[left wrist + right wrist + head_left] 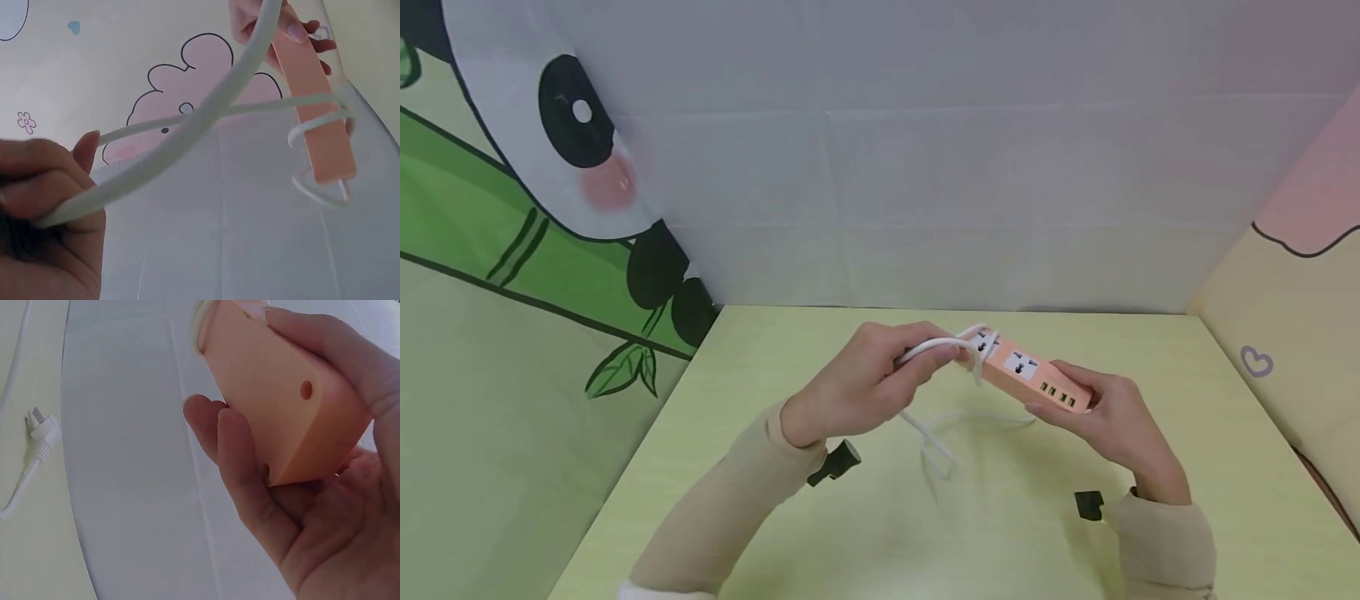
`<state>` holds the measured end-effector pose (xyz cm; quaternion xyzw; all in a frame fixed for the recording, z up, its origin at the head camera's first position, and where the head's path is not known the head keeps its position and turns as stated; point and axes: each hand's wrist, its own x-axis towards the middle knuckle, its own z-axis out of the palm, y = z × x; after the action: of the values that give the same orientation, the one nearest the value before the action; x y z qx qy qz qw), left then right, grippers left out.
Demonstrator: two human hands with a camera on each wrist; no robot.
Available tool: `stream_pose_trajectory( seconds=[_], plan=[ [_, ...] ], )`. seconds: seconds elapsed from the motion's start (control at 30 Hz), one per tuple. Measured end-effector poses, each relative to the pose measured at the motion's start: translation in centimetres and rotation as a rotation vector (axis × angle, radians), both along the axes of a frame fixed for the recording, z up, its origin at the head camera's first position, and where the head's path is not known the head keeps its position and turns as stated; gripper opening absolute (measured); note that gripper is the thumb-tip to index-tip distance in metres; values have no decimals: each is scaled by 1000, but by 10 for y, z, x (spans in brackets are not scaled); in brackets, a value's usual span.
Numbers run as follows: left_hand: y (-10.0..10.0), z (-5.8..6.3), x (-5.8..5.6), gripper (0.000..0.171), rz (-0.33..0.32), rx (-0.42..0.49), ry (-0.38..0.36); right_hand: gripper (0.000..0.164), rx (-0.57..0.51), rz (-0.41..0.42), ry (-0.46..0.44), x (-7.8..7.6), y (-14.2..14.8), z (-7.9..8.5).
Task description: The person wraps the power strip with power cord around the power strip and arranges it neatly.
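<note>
One power strip [1037, 377] is being held up above the table [820, 537], slanting from its far left end to its near right end, socket face showing to the head view. White cord [940, 340] is looping round the far left end, turns crossing the underside in the left wrist view. The right hand [1112, 417] is gripping the near right end, thumb and fingers wrapping the sides. The left hand [868, 379] is pinching the cord just beside the far left end, its fingers curling in. Whether the cord is being wound on or taken off, a single moment is not settling.

By judgement, good handling is calling for a steady right grip, even tension from the left, and turns lying side by side, short of the USB ports [1057, 394]. The loops are appearing loose; one could be slipping off the far left end should tension drop. Slack is trailing below the strip, and the plug [45, 429] is appearing to rest near the table's far edge; a hard pull could be dragging it.

As to clearances, the back panel [925, 208] is bounding the far side, the left wall [490, 400] and right wall [1300, 333] the flanks. Wider room is lying on the near side, between the forearms [722, 500].
</note>
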<state>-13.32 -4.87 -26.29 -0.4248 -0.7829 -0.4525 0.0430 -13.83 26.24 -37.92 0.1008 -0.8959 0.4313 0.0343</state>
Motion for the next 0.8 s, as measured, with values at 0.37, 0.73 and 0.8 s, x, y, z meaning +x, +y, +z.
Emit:
stream_pose_trajectory(
  seconds=[0.37, 0.73, 0.8],
  plan=[
    [4, 10, -18, 11, 11, 15, 353, 65, -47, 131, -85, 8, 2, 5],
    [-3, 12, -33, 9, 25, 54, 312, 54, -68, 335, -38, 17, -2, 5],
    [-6, 12, -35, 10, 38, 58, 286, 54, -82, 364, -41, 18, -3, 5]
  ],
)
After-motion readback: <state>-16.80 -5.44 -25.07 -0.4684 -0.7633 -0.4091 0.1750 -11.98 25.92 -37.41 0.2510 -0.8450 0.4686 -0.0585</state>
